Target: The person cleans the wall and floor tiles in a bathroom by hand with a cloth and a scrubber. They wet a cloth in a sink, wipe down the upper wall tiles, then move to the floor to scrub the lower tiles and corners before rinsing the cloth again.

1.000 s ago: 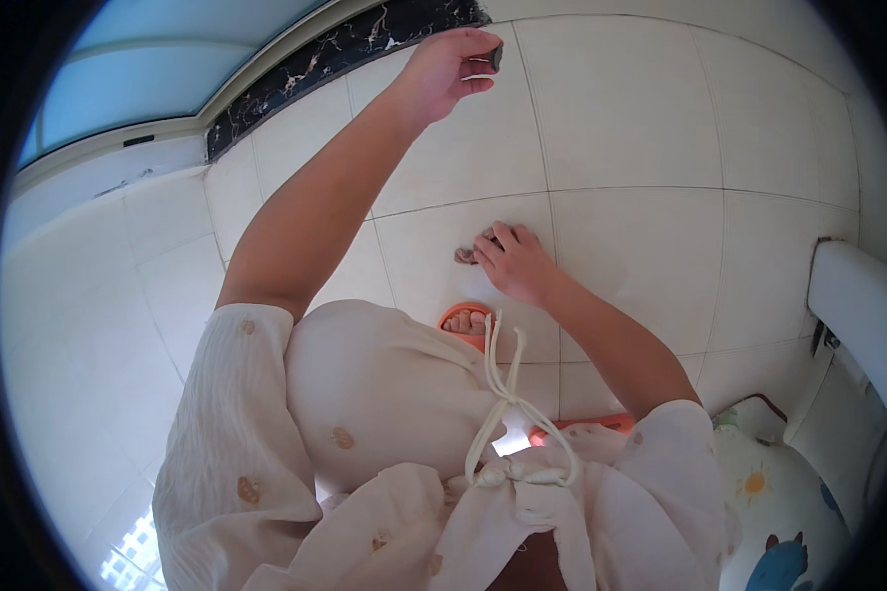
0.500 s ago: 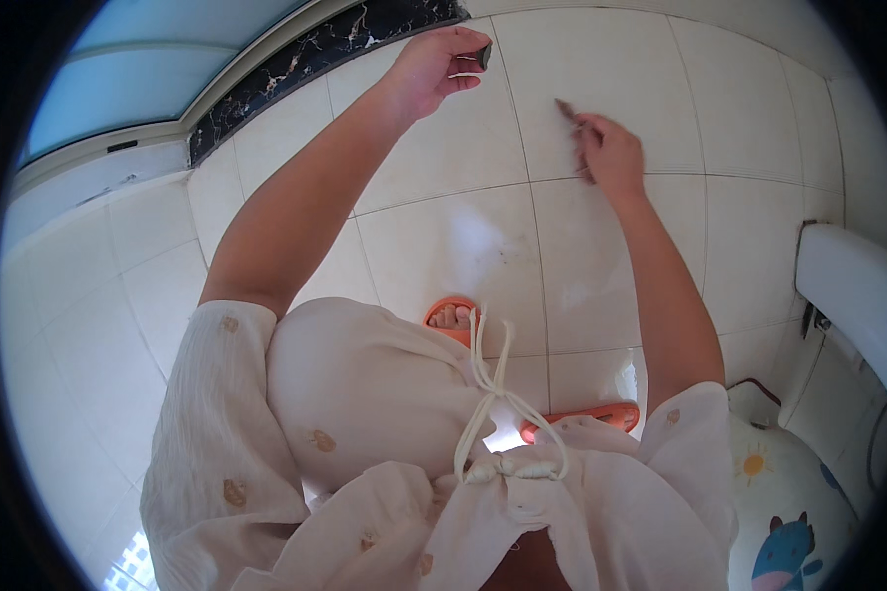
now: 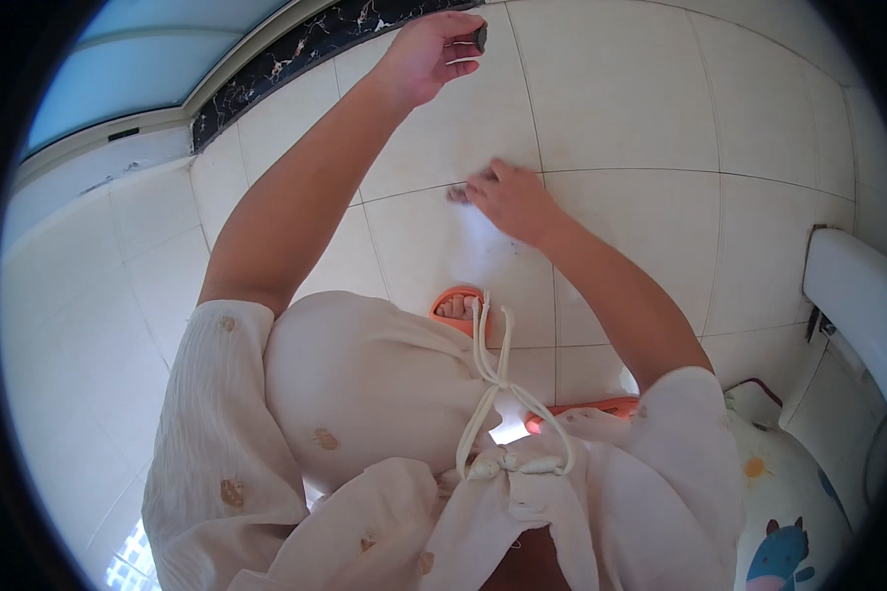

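Two bare hands work above a pale tiled floor [image 3: 621, 89]. At 12 o'clock, the left hand [image 3: 429, 57] pinches one small dark object [image 3: 480, 38] between thumb and forefinger, the visible lower fingers bent and slightly apart. Toward 1 o'clock from the centre, the right hand [image 3: 517, 204] holds one brownish piece [image 3: 458, 194] at its bent fingertips; blur hides which fingers grip it. A pale-clothed knee [image 3: 360, 384] blocks the floor at 7 o'clock, and knotted strings [image 3: 503, 379] hang partly across the nearer of two orange sandals [image 3: 460, 291], toes showing in it; the other sits toward 4 o'clock. A black marbled strip [image 3: 266, 74] and one bluish panel [image 3: 153, 59] edge 11 o'clock, a white fixture [image 3: 852, 286] stands at 3, and patterned white fabric [image 3: 788, 483] lies near 4.
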`<state>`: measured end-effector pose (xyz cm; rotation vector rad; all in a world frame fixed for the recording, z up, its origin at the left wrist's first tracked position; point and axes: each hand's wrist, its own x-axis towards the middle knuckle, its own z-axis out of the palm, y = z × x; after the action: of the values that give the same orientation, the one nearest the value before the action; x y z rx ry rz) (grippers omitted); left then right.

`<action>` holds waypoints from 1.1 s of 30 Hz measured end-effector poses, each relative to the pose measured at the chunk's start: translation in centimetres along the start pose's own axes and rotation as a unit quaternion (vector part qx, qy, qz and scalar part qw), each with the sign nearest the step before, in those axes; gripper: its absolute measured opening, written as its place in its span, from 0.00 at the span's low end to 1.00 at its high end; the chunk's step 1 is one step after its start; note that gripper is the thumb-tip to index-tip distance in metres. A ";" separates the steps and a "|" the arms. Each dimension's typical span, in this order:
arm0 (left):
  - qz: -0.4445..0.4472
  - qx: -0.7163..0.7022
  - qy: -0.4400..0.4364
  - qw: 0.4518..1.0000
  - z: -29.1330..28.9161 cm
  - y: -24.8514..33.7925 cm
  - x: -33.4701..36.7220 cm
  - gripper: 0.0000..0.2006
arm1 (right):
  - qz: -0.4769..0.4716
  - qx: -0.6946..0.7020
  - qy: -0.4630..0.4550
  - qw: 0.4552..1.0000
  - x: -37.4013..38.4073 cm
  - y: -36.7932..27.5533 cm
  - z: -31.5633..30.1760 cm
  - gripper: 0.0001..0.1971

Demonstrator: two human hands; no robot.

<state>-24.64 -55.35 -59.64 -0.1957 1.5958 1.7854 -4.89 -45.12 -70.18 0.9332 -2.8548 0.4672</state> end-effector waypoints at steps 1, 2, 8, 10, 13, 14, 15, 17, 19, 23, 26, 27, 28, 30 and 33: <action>0.002 0.008 0.002 1.000 -0.2 0.1 -0.2 0.07 | -0.025 0.018 0.031 0.999 -1.7 -0.6 -0.4 0.04; -0.004 0.006 0.002 1.000 0.0 0.1 -0.4 0.07 | -0.025 0.016 0.030 0.999 -3.2 -0.9 -0.9 0.04; -0.006 0.020 -0.024 0.999 1.3 -0.3 -0.5 0.07 | 0.008 0.190 -0.137 0.972 -1.7 -3.0 -2.5 0.03; -0.011 0.020 -0.033 0.999 2.3 -0.5 -0.3 0.07 | -0.062 0.067 -0.145 0.985 0.5 -5.1 -0.7 0.03; -0.011 0.029 -0.046 0.998 2.9 -0.1 -0.4 0.07 | -0.093 0.051 -0.127 0.986 -1.0 -6.1 0.7 0.04; -0.008 0.035 -0.049 0.998 3.3 -0.4 -0.6 0.07 | -0.087 0.042 -0.130 0.987 -2.0 -4.9 0.6 0.05; -0.014 0.034 -0.051 0.998 3.3 -0.8 -0.9 0.07 | -0.084 0.045 -0.133 0.987 -2.7 -3.8 0.1 0.05; -0.015 0.043 -0.041 0.998 2.8 -1.0 -1.5 0.07 | -0.061 0.102 -0.141 0.983 -3.8 -1.5 -1.5 0.06; -0.023 0.040 -0.043 0.998 2.8 -1.1 -1.5 0.07 | -0.030 0.136 -0.199 0.970 -5.6 -0.3 -2.9 0.07; -0.015 0.052 -0.062 0.997 4.6 -0.9 -1.1 0.07 | 0.006 0.140 -0.061 0.988 -11.3 -1.1 -3.4 0.05; -0.028 0.063 -0.073 0.995 5.5 -1.3 -1.3 0.07 | 0.088 0.189 -0.058 0.976 -13.0 -1.8 -3.9 0.06; -0.039 0.067 -0.073 0.994 5.7 -1.5 -1.3 0.07 | 0.148 0.239 -0.080 0.956 -13.0 -2.0 -4.2 0.06; -0.041 0.067 -0.074 0.994 5.8 -1.5 -1.3 0.07 | 0.150 0.240 -0.081 0.956 -13.1 -1.6 -4.7 0.06; -0.036 0.089 -0.072 0.993 5.7 -1.7 -1.5 0.07 | 0.400 0.494 -0.148 0.757 -12.3 -0.5 -7.6 0.07; -0.036 0.083 -0.080 0.993 6.1 -1.9 -1.3 0.07 | 0.486 0.506 -0.084 0.708 -13.7 0.9 -8.0 0.09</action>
<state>-20.46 -50.34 -59.15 -0.0300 1.5913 1.5644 5.67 -34.24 -65.47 -0.7675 -2.8377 2.2351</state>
